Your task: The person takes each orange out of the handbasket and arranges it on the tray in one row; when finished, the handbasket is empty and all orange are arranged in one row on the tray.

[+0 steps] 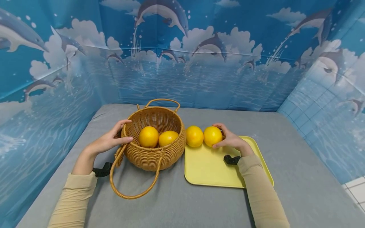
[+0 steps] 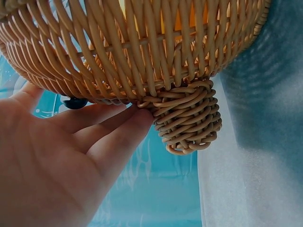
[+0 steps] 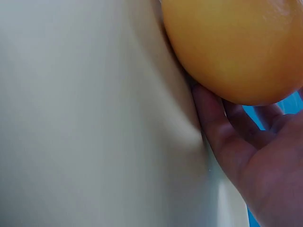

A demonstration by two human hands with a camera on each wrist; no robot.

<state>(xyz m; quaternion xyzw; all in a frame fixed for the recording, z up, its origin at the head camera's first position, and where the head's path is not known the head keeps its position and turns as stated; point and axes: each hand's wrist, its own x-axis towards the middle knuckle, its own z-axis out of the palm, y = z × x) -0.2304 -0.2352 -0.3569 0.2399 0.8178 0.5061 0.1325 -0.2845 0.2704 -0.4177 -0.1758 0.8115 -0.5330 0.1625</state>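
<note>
A brown wicker basket (image 1: pixel 155 158) stands on the grey surface with two yellow-orange oranges (image 1: pixel 148 136) inside. My left hand (image 1: pixel 106 141) spreads at its left side, thumb and forefinger at the rim. In the left wrist view, nearly straight fingers (image 2: pixel 124 137) rest against the weave beside a woven handle base (image 2: pixel 189 118). To the right, my right hand (image 1: pixel 229 138) holds an orange (image 1: pixel 212 136) between thumb and fingers, over the far part of a yellow tray (image 1: pixel 211 171). Another orange (image 1: pixel 194 136) sits between that one and the basket. The right wrist view shows the thumb tucked low against the held orange (image 3: pixel 236 52).
One basket handle (image 1: pixel 135 197) hangs down toward the front, while the other handle (image 1: pixel 163 100) stands up at the back. A dolphin-print curtain (image 1: pixel 182 79) closes off the back and sides of the grey surface (image 1: pixel 171 205).
</note>
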